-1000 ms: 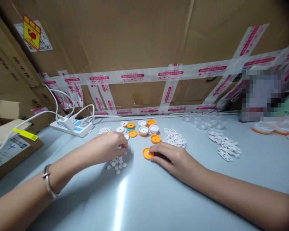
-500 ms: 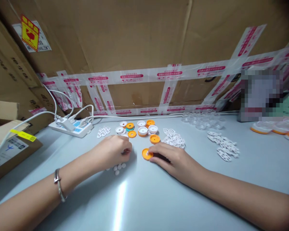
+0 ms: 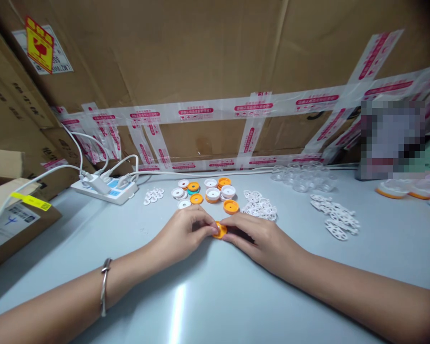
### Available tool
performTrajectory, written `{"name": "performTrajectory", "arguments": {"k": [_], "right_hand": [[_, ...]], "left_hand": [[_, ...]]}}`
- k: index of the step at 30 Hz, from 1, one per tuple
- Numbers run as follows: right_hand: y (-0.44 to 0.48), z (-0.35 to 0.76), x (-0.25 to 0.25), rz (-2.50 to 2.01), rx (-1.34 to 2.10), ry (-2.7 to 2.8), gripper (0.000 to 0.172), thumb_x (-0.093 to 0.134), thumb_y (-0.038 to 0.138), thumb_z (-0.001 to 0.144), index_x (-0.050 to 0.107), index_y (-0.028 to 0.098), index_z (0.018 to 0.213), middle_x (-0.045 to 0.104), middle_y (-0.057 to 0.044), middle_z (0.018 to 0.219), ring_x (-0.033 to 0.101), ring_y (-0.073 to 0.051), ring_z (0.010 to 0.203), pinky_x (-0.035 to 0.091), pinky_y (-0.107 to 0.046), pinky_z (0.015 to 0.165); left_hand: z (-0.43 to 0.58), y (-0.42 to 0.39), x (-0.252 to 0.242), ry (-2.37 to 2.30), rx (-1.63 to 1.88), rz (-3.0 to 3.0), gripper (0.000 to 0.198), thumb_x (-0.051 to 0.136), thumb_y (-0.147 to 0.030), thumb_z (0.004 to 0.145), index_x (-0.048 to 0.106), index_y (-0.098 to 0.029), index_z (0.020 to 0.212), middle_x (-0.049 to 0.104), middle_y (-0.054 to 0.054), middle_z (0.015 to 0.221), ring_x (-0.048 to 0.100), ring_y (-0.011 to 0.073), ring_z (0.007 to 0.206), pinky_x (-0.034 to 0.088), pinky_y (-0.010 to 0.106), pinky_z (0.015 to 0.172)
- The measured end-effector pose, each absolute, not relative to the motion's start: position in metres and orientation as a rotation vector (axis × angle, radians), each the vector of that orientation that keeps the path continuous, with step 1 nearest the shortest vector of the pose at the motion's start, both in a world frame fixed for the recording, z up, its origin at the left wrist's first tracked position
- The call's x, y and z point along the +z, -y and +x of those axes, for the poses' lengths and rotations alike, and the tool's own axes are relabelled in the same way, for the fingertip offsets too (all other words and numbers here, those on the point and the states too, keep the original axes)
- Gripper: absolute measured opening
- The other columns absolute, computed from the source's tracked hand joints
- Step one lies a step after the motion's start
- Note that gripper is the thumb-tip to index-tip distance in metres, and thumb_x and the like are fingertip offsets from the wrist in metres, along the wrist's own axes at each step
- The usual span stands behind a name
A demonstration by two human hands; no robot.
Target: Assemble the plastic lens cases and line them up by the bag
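A small round orange disc [image 3: 220, 230] with a raised rim lies on the table, mostly covered by fingers. My right hand [image 3: 252, 234] grips its right edge between thumb and fingers. From the other side, my left hand [image 3: 189, 231] has its thumb and fingertips pinched together over the middle of the disc. A bit of white shows at those fingertips, but what they hold is too small and covered to make out. Just behind my hands sits another orange disc [image 3: 231, 207]. Beyond it are stacked white discs [image 3: 212, 194] and a loose orange disc [image 3: 196, 198].
Small white pieces [image 3: 153, 195] lie at left, near a power strip [image 3: 105, 188] with plugged cables. White perforated plates [image 3: 260, 206] lie beside my right hand, more plates [image 3: 335, 217] farther right. Clear plastic cups [image 3: 303, 177] stand behind. A large taped carton [image 3: 200, 57] walls the back.
My left hand has moved right, from above the small white round pieces to the orange disc, and its fingertips now meet over it. My right hand has stayed on the disc.
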State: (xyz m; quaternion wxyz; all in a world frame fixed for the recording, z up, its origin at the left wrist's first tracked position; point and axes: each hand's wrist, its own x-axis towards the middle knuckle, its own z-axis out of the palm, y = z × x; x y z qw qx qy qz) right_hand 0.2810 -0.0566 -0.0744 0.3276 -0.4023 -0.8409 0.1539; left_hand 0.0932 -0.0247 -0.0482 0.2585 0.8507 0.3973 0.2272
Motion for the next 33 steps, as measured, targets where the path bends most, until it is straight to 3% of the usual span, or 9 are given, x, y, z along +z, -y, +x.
{"name": "performTrajectory", "arguments": {"k": [8, 19, 23, 27, 33], "right_hand": [[0.054, 0.282, -0.077, -0.966, 0.378, 2.226, 0.018, 0.047, 0.018, 0.089, 0.064, 0.019, 0.091, 0.068, -0.007, 0.094, 0.064, -0.018, 0.088, 0.053, -0.031, 0.078], [0.054, 0.282, -0.079, -0.922, 0.338, 2.23, 0.02, 0.046, 0.018, 0.09, 0.066, 0.018, 0.091, 0.068, -0.008, 0.094, 0.064, -0.018, 0.086, 0.054, -0.031, 0.077], [0.055, 0.282, -0.079, -0.926, 0.334, 2.241, 0.02, 0.046, 0.019, 0.09, 0.066, 0.019, 0.091, 0.068, -0.007, 0.095, 0.064, -0.017, 0.085, 0.054, -0.03, 0.076], [0.053, 0.283, -0.08, -0.899, 0.315, 2.271, 0.02, 0.047, 0.017, 0.089, 0.067, 0.018, 0.092, 0.068, -0.007, 0.092, 0.064, -0.018, 0.084, 0.054, -0.031, 0.074], [0.054, 0.282, -0.081, -0.899, 0.309, 2.262, 0.021, 0.046, 0.016, 0.089, 0.067, 0.017, 0.09, 0.067, -0.008, 0.09, 0.065, -0.018, 0.083, 0.055, -0.031, 0.074]], "left_hand": [[0.092, 0.025, -0.052, -1.188, 0.653, 2.274, 0.009, 0.063, -0.02, 0.078, 0.067, -0.019, 0.07, 0.056, 0.002, 0.084, 0.053, 0.0182, 0.086, 0.043, 0.035, 0.081], [0.092, 0.023, -0.053, -1.218, 0.599, 2.223, 0.007, 0.062, -0.021, 0.075, 0.064, -0.019, 0.069, 0.053, 0.003, 0.087, 0.049, 0.0196, 0.091, 0.037, 0.034, 0.086], [0.093, 0.021, -0.053, -1.283, 0.551, 2.187, 0.004, 0.061, -0.022, 0.073, 0.059, -0.019, 0.074, 0.05, 0.002, 0.084, 0.048, 0.0201, 0.088, 0.038, 0.034, 0.082], [0.092, 0.016, -0.055, -1.364, 0.487, 2.104, 0.019, 0.065, -0.026, 0.068, 0.052, -0.019, 0.08, 0.047, 0.002, 0.087, 0.046, 0.0202, 0.087, 0.039, 0.033, 0.076], [0.095, 0.013, -0.048, -1.436, 0.357, 2.101, 0.026, 0.064, -0.032, 0.068, 0.044, -0.02, 0.079, 0.044, 0.0, 0.083, 0.044, 0.0195, 0.083, 0.037, 0.029, 0.069]]}}
